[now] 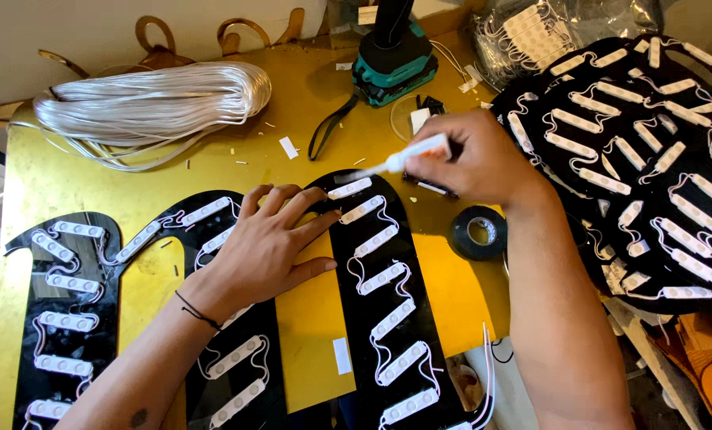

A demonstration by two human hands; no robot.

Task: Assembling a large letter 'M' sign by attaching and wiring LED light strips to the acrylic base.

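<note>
Yellow tabletop (308, 318) under black letter panels (372, 318). My left hand (272, 243) lies spread flat, pinning one panel, while my right hand (475, 159) pinches a white glue tube (411, 153), nozzle at the top light module (349, 188). Gluing seems underway; next calls for steady squeezing.

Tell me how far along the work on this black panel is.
Mostly done: white light modules with their wires line the black letter panel from bottom to top. In hand: the left hand lies flat on the panel while the right hand points a white glue tube at the topmost module. Finished panels are stacked on the right.
</note>
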